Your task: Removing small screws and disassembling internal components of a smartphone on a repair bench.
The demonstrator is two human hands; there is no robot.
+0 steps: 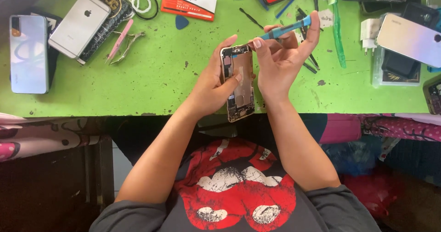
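My left hand grips an opened phone body, gold-edged, its inner parts facing up, held over the near edge of the green table. My right hand holds a small blue-handled screwdriver between thumb and fingers, lying roughly level above the phone's top end. The fingertips of that hand rest by the phone's upper edge.
At the left lie a pale blue phone, a silver phone on a dark case, and pink tweezers. A red and white card, blue picks and thin tools sit further back. More phones, a white charger and boxes crowd the right.
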